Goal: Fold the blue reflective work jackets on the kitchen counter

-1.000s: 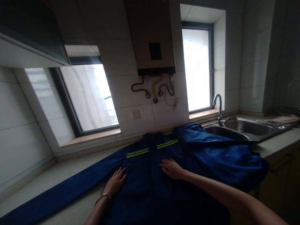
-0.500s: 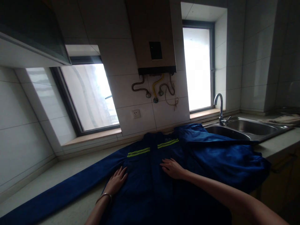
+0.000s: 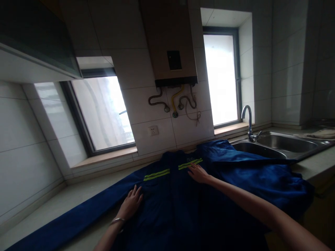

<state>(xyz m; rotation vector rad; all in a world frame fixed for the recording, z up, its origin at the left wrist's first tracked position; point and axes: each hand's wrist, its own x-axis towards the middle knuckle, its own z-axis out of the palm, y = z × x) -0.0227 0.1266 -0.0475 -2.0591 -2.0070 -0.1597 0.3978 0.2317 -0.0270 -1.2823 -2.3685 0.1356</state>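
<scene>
A dark blue work jacket point(image 3: 162, 202) with yellow-green stripes across the chest lies spread over the counter, its collar toward the wall. One sleeve point(image 3: 78, 212) stretches out flat to the left. The other sleeve point(image 3: 243, 170) is bunched and wrinkled at the right, close to the sink. My left hand point(image 3: 132, 201), with a bracelet at the wrist, rests with fingers apart on the jacket's left side, below the armpit. On the right chest, just at the striped band point(image 3: 190, 164), my right hand point(image 3: 199, 173) lies flat with fingers stretched out.
A steel double sink point(image 3: 288, 143) with a curved faucet point(image 3: 248, 122) is set in the counter point(image 3: 104, 186) at the right. A water heater point(image 3: 170, 45) with pipes hangs on the tiled wall between two windows. A cabinet point(image 3: 39, 52) juts out at upper left.
My right hand has slid up the jacket and slightly right, from below the stripe to its edge. The left hand stays nearly in place. The view has tilted up a little.
</scene>
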